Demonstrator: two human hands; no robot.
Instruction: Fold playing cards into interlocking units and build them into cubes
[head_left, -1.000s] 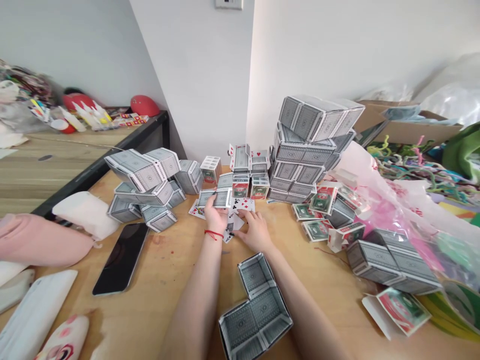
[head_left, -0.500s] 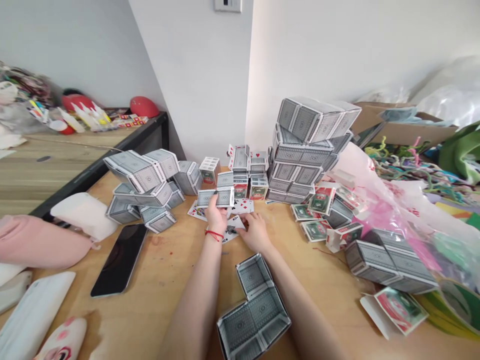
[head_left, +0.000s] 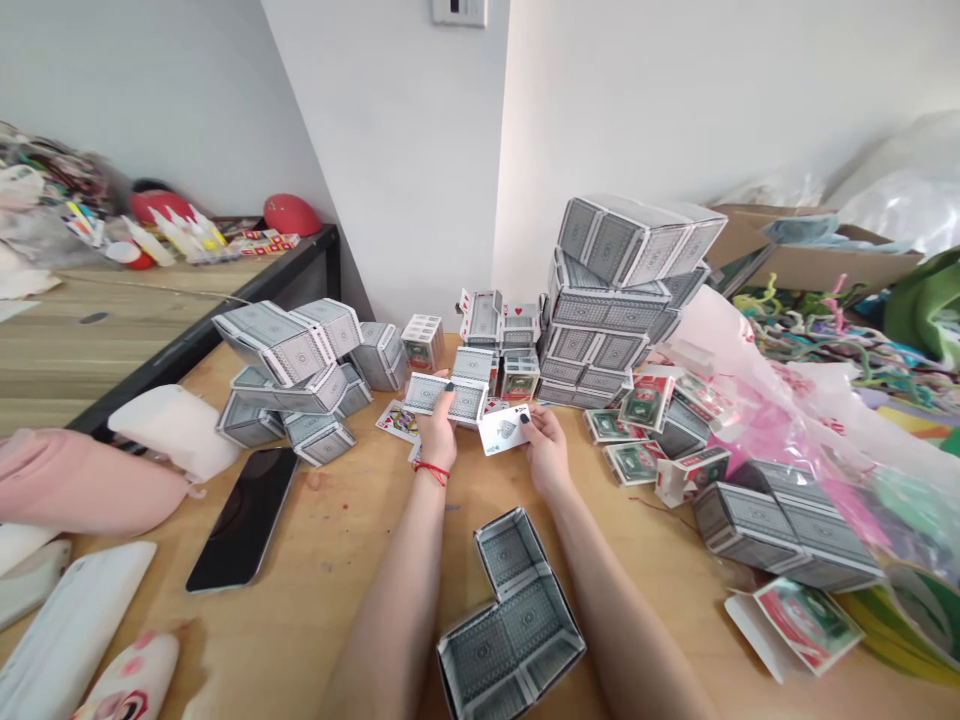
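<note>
"What lay at the near edge?"

"An L-shaped card tray (head_left: 484,645), between the forearms, at the middle of the tabletop (head_left: 322,620)'s near edge. A smartphone (head_left: 244,520) lay toward the left edge."

"Which step was in hand?"

"In my judgement, fitting a loose card to a part-built piece. The next move seemed to call for lining up the edges with a light pinch, so that nothing creased."

"State of the right hand (head_left: 547,452)?"

"Thumb and fingers together, clamped on the ace of spades (head_left: 501,432), its face turned up, near the middle of the tabletop. Whether it touched the piece could not be told."

"And the left hand (head_left: 437,435)?"

"Closed on the folded-card piece (head_left: 469,400), thumb pressed across the top; the fingers beneath were mostly hidden. The piece was held just left of the ace."

"Beyond the hands?"

"A face card (head_left: 399,420) lay near the left hand. Toward the far edge stood a card pack (head_left: 519,380), with a tall stack of card boxes (head_left: 611,300) to its right and a lower stack (head_left: 296,350) well to its left."
</note>
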